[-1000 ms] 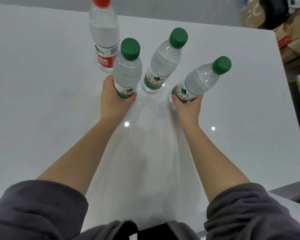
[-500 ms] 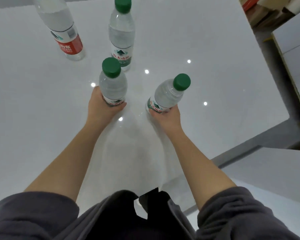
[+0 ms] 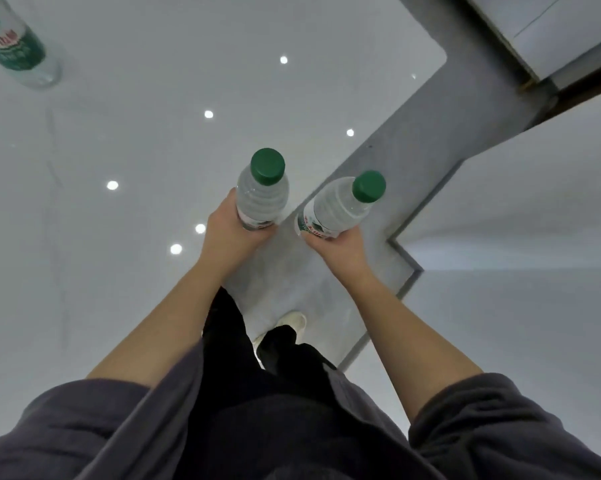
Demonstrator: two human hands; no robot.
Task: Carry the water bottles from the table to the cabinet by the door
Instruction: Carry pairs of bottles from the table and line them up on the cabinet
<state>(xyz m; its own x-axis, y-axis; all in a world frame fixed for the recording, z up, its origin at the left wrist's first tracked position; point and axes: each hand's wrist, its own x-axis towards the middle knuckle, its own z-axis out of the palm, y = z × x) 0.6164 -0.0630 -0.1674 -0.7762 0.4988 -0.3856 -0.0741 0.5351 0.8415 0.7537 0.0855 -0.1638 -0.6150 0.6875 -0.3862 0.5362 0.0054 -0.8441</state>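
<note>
Ribbed clear bottles (image 3: 261, 199), green caps, gripped

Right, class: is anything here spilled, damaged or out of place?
Nothing stands out. The left hand grips the first bottle, the right hand the second bottle, which leans a little. Both are capped; no water shows on the table.
</note>
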